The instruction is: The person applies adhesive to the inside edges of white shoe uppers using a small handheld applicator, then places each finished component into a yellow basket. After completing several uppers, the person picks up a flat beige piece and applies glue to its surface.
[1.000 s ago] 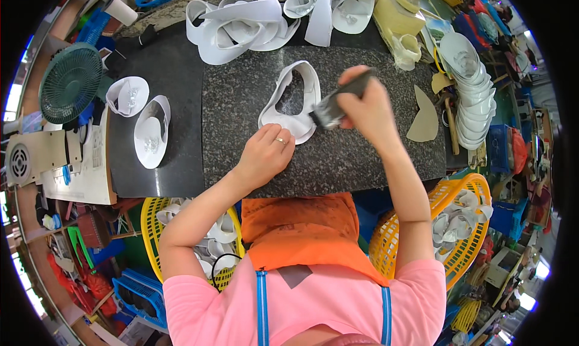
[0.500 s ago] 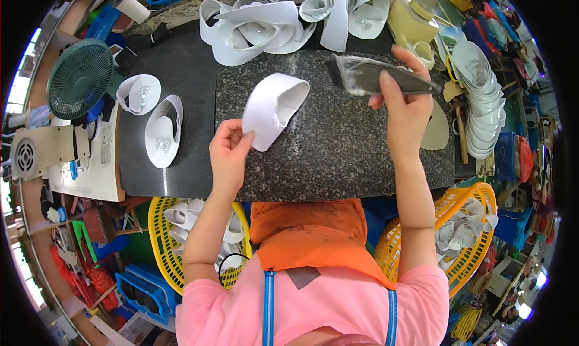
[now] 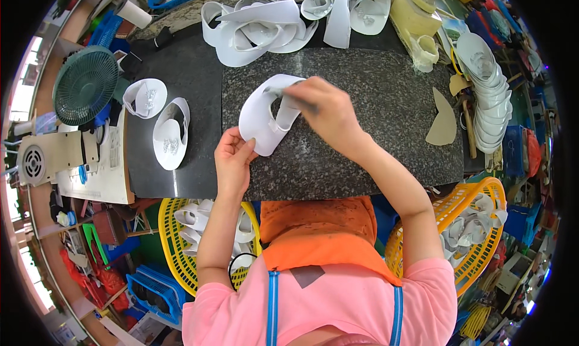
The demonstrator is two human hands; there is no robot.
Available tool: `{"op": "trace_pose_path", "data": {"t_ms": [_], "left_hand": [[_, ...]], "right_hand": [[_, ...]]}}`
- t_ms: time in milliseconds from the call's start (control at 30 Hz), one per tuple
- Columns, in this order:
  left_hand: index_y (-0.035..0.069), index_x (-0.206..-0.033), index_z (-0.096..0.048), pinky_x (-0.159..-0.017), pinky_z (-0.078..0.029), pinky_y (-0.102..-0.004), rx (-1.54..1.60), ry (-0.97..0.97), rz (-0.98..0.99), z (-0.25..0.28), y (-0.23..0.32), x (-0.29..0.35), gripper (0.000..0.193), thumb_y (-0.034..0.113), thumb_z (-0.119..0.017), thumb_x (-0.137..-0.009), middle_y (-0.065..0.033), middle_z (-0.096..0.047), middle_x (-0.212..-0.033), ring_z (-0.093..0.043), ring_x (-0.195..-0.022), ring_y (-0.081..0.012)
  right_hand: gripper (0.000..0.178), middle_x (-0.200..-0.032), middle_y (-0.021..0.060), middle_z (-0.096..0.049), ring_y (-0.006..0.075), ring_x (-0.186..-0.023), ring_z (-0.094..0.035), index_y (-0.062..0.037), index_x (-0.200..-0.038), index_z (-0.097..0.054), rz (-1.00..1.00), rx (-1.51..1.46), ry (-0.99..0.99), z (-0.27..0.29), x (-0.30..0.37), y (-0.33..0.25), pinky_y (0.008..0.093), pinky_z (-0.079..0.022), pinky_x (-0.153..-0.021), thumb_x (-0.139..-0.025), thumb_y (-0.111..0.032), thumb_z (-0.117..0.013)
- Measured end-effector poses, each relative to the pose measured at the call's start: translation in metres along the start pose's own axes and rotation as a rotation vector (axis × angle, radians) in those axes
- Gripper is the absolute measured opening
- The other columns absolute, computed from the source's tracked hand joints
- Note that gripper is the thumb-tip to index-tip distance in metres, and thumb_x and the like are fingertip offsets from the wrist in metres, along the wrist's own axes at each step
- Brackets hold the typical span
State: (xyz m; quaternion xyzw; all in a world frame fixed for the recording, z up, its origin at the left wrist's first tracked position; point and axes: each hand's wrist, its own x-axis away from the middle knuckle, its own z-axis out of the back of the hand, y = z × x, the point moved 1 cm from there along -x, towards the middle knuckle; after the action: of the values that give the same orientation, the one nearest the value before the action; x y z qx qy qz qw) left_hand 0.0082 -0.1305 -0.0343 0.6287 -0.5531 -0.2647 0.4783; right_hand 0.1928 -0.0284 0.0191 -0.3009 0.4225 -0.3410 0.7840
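A white shoe upper, a curved piece with an opening in its middle, is tilted up over the speckled stone slab. My left hand pinches its lower left edge between thumb and fingers. From the right, my right hand is closed round a flat dark brush, whose front end lies at the inner edge of the opening. Motion blurs the brush, and the fingers partly hide it; whether its tip touches the upper I cannot tell.
More white uppers are heaped at the slab's back edge; two decorated ones lie at left. A yellowish pot, a beige cutout and a stack of white pieces are at right. Yellow baskets flank me; a green fan stands far left.
My right hand has swung left and down with the brush, from above the slab's right side to the upper. The upper has turned slightly in my left hand, showing more of its opening.
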Motion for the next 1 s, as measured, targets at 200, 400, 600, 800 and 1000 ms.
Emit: {"op": "trace_pose_path", "data": {"t_ms": [200, 400, 600, 800, 1000], "left_hand": [[0.0, -0.105, -0.05, -0.08, -0.054, -0.0315, 0.098, 0.059, 0.017, 0.007, 0.001, -0.004, 0.023, -0.007, -0.052, -0.083, -0.0085, -0.059, -0.099, -0.061, -0.09, -0.0156], [-0.002, -0.108, -0.05, -0.085, -0.053, -0.0338, 0.293, 0.113, 0.091, 0.008, 0.005, -0.006, 0.024, -0.006, -0.052, -0.084, -0.0112, -0.058, -0.107, -0.06, -0.098, -0.0186], [-0.003, -0.106, -0.053, -0.078, -0.056, -0.0359, 0.293, 0.239, 0.03, 0.049, 0.037, 0.035, 0.023, -0.003, -0.055, -0.084, -0.0108, -0.06, -0.1, -0.063, -0.089, -0.0203], [-0.005, -0.103, -0.059, -0.075, -0.048, -0.0248, -0.347, 0.777, -0.365, 0.145, 0.132, 0.198, 0.022, -0.002, -0.059, -0.081, -0.009, -0.064, -0.093, -0.061, -0.081, -0.0129], [-0.001, -0.102, -0.058, -0.062, -0.046, -0.0226, -0.929, 1.204, 0.039, 0.244, 0.093, 0.28, 0.019, 0.002, -0.052, -0.084, -0.0074, -0.062, -0.082, -0.058, -0.071, -0.0112]], "right_hand": [[0.028, -0.09, 0.0091, -0.062, 0.0289, -0.083, -0.062, -0.0054, -0.094, -0.066, 0.145, -0.145, -0.399, 0.018, 0.012, -0.008, 0.0359, -0.05, -0.071, -0.068, 0.004, -0.065], [0.023, -0.091, 0.0098, -0.063, 0.0273, -0.077, -0.063, -0.0064, -0.095, -0.066, 0.045, -0.087, -0.189, 0.014, 0.02, -0.013, 0.0331, -0.051, -0.064, -0.072, -0.001, -0.067], [0.018, -0.087, 0.0102, -0.063, 0.0186, -0.075, -0.064, 0.0011, -0.096, -0.065, -0.189, -0.129, 0.001, 0.014, 0.032, -0.012, 0.0276, -0.051, -0.065, -0.078, 0.003, -0.063], [0.02, -0.094, 0.0101, -0.061, 0.0151, -0.074, -0.062, 0.0067, -0.103, -0.061, -0.359, -0.264, 0.005, 0.019, 0.057, -0.017, 0.0238, -0.051, -0.068, -0.084, 0.005, -0.055], [0.021, -0.096, 0.0105, -0.062, 0.0158, -0.072, -0.062, 0.0079, -0.105, -0.06, -0.371, -0.195, 0.011, 0.008, 0.065, -0.015, 0.0252, -0.05, -0.069, -0.086, 0.0, -0.055]]}}
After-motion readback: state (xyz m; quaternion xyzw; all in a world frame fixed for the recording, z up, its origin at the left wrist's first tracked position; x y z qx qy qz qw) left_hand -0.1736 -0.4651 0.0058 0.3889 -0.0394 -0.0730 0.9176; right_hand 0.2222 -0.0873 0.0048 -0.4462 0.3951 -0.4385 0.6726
